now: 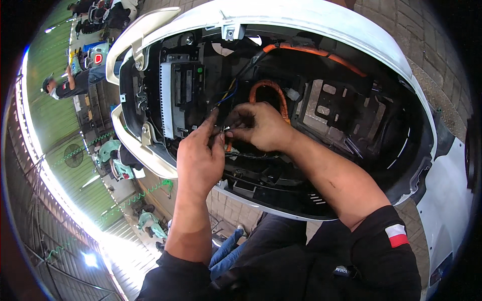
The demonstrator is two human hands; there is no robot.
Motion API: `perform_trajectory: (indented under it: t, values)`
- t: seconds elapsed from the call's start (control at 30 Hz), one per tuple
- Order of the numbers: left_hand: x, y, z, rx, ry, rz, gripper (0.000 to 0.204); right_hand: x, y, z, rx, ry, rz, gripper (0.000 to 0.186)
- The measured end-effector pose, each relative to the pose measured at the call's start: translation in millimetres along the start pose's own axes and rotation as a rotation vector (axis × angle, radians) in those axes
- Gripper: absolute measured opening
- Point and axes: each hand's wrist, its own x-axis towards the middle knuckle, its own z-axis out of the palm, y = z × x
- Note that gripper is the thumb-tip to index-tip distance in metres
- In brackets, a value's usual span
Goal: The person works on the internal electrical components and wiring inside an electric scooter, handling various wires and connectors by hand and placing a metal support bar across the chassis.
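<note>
Both of my hands meet over the open body of a white scooter, above its black inner compartment. The thumb and fingers of my left hand are pinched together. Facing it, my right hand is closed too, its darkened fingertips drawn in. A tiny pale, shiny piece shows between the fingertips, too small to name. Thin blue and yellow wires run down toward the fingers from a black sleeve. Close behind my right hand, a thick orange cable makes a loop.
A box-shaped unit with a white finned side sits left of my hands. Another orange cable follows the far wall. At right lies a metal plate with cutouts. Cream grab rails stick out left. Another person stands beyond.
</note>
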Motion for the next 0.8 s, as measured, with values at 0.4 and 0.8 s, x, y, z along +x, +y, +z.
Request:
perform_trajectory:
  t: [0.4, 0.8]
  values:
    - [-1, 5, -1, -0.001, 0.041, -0.011, 0.048, 3, 0, -2, 0.17, -0.06, 0.156, 0.019]
    - [0, 4, 2, -0.011, 0.051, -0.018, 0.047, 3, -4, -7, 0.132, 0.001, -0.054, 0.021]
